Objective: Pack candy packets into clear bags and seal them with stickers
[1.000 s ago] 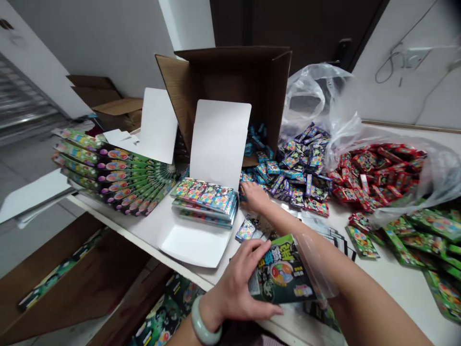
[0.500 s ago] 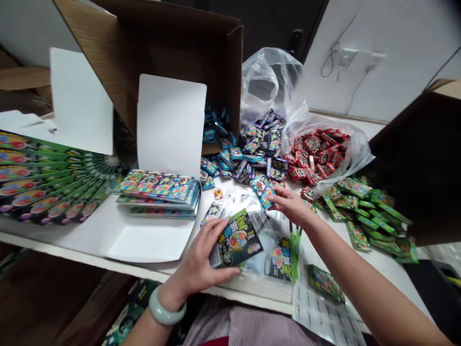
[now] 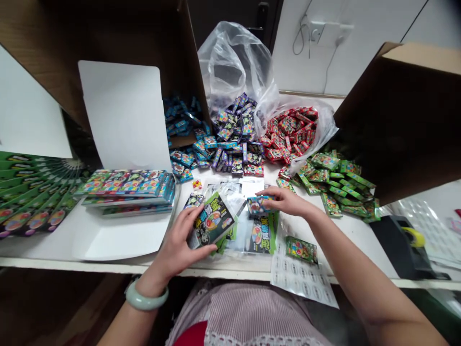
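Note:
My left hand (image 3: 176, 245) is shut on a flat green-and-black printed packet (image 3: 212, 220), held near the table's front edge. My right hand (image 3: 288, 202) pinches a small blue box (image 3: 258, 205) between its fingers, just right of that packet. Under both hands lie clear plastic sleeves (image 3: 230, 202) and a second green-and-black packet (image 3: 260, 234). A small blue-and-purple box (image 3: 193, 201) lies just beyond my left fingers. A green packet (image 3: 301, 250) rests on a sheet of round stickers (image 3: 302, 281) below my right forearm.
Loose heaps of blue (image 3: 182, 120), purple (image 3: 234, 129), red (image 3: 288, 129) and green (image 3: 331, 182) small packs cover the table's back. Stacked boxes (image 3: 126, 187) sit on a white card (image 3: 118, 240). Cardboard cartons (image 3: 399, 110) and a tape dispenser (image 3: 406, 240) stand at the right.
My view has tilted down and shifted, so the table sits higher in the picture. My right hand has taken a small blue box from the heap and brought it closer to the packet in my left hand.

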Action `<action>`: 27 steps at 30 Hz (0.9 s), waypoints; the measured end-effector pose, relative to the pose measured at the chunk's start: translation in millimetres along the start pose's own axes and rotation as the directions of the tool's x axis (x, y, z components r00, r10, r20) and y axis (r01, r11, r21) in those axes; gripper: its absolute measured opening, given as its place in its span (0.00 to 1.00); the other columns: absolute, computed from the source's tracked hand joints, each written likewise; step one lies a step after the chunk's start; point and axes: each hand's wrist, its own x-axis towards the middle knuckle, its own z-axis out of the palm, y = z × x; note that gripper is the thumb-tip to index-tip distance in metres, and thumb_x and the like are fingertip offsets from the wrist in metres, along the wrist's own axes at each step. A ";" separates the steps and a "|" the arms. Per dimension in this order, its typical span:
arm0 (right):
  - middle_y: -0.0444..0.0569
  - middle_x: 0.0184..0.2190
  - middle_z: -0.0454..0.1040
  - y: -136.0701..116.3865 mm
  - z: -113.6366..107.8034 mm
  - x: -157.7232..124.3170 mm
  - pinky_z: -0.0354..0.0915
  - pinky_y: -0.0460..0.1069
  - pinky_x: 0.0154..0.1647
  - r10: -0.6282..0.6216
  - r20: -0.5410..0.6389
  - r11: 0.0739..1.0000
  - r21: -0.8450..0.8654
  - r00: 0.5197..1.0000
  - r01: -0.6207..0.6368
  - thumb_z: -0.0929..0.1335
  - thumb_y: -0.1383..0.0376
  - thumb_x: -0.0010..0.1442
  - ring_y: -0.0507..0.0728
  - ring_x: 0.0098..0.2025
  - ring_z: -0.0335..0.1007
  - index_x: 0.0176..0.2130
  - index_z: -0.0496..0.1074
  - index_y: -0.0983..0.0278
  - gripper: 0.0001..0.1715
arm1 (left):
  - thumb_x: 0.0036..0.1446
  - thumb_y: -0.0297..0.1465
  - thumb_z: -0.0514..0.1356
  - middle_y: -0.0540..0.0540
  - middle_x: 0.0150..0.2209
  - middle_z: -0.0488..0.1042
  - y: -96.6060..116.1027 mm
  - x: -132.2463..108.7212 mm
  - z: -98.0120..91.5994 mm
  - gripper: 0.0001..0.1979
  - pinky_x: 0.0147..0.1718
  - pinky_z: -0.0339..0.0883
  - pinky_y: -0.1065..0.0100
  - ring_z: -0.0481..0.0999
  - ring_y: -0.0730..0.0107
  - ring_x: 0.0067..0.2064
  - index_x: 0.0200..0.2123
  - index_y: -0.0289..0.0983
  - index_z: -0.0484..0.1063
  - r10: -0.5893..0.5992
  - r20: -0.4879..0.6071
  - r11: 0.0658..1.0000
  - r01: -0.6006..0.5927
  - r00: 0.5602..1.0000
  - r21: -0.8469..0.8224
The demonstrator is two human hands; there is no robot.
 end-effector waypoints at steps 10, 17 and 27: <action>0.61 0.52 0.71 -14.0 21.7 -6.8 0.63 0.61 0.54 -0.040 -0.179 0.807 -0.586 0.983 -0.074 0.73 0.53 0.53 0.68 0.55 0.65 0.53 0.69 0.66 0.32 | 0.50 0.44 0.67 0.40 0.58 0.62 0.0 2.6 12.9 0.44 0.60 0.59 0.46 0.62 0.47 0.61 0.66 0.46 0.51 0.019 0.053 0.999 -0.018 0.998 -0.030; 0.59 0.54 0.66 -14.8 38.7 -38.0 0.60 0.65 0.59 -0.155 -0.319 0.863 -0.505 0.935 -0.029 0.72 0.63 0.51 0.69 0.59 0.61 0.58 0.64 0.62 0.36 | 0.50 0.41 0.69 0.39 0.58 0.60 3.7 6.5 20.3 0.46 0.59 0.60 0.45 0.62 0.48 0.60 0.67 0.45 0.48 0.096 0.079 0.994 -0.092 0.992 -0.052; 0.55 0.64 0.58 -80.0 -7.3 -62.9 0.57 0.65 0.62 -0.273 0.294 0.737 -0.548 0.916 0.396 0.69 0.72 0.49 0.67 0.64 0.53 0.62 0.63 0.58 0.41 | 0.48 0.41 0.70 0.38 0.57 0.61 14.3 16.4 22.5 0.48 0.57 0.61 0.46 0.64 0.48 0.58 0.67 0.45 0.49 0.226 0.136 0.973 -0.216 0.965 -0.087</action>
